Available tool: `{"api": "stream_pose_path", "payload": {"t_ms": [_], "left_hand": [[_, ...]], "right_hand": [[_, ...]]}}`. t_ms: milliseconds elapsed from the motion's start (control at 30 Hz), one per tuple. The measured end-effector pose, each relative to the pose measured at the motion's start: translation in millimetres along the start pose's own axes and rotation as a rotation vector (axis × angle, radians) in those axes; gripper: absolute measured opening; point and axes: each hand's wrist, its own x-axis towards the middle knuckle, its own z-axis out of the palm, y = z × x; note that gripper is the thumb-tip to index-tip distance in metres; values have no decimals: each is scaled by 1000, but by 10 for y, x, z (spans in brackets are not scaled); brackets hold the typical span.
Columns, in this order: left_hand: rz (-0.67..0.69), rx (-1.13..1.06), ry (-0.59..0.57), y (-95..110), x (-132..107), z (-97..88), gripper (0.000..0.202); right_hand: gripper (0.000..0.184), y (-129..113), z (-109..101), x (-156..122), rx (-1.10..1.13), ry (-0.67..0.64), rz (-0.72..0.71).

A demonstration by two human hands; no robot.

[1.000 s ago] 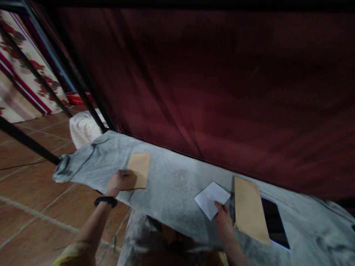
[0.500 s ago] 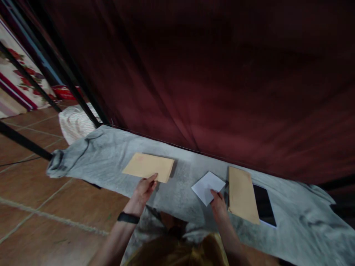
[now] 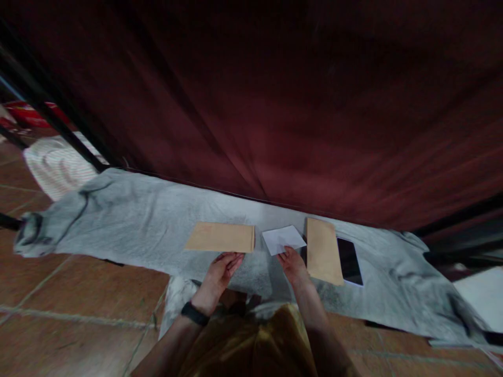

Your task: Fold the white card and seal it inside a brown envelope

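Note:
My left hand (image 3: 225, 268) is at the near edge of a tan paper envelope (image 3: 220, 237), toward its right end. Its fingers are drawn together against that edge and partly hidden beneath it. A black band (image 3: 195, 313) circles the left wrist. In my right hand (image 3: 293, 263) a folded white sheet of paper (image 3: 282, 238) is pinched by its near edge, tilted, just right of the envelope. Close to that hand on the right, a second tan envelope (image 3: 324, 251) lies on the grey cloth (image 3: 157, 209). Beside it is a dark-screened phone or tablet (image 3: 349, 262).
The grey cloth covers a long, low surface. Behind it hangs a dark red curtain (image 3: 275, 131). Black metal bars (image 3: 66, 125) stand at the left, near a striped white cloth (image 3: 58, 162). Brown floor tiles (image 3: 78, 293) lie below; a white panel (image 3: 483, 296) is at the far right.
The view has swung right. The left envelope has turned straighter and come closer to the white paper, and my left thumb no longer lies on top of it. The paper has tilted in my right hand.

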Motion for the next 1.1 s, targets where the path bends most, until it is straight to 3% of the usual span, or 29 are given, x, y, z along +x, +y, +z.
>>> {"api": "stream_pose_path", "payload": {"t_ms": [67, 133, 267, 333, 400, 467, 567, 667, 867, 1100], "left_hand": [[11, 41, -51, -47, -102, -104, 23], [129, 202, -79, -66, -164, -191, 31], [680, 824, -128, 80, -48, -259, 38], [818, 1166, -177, 237, 127, -246, 66], [769, 1482, -200, 412, 328, -215, 93], [657, 1687, -275, 575, 506, -177, 107], [538, 1819, -375, 739, 665, -127, 118], [491, 1872, -400, 792, 712, -106, 122], [527, 1915, -367, 778, 689, -123, 117], [623, 2047, -265, 696, 541, -5, 107]], "right_hand": [[11, -60, -98, -91, -37, -3, 142], [15, -105, -194, -214, -122, -5, 261], [32, -126, -231, -469, -275, -85, 352], [36, -109, -121, -544, -287, -132, 310], [40, -75, 66, -566, -288, -158, 227], [44, -21, 293, -544, -280, -163, 136], [46, 93, 608, -464, -218, -175, 62], [38, 215, 810, -364, -249, -198, 63], [16, 359, 923, -197, -613, -184, -32], [20, 347, 988, -81, -449, -133, 19]]}}
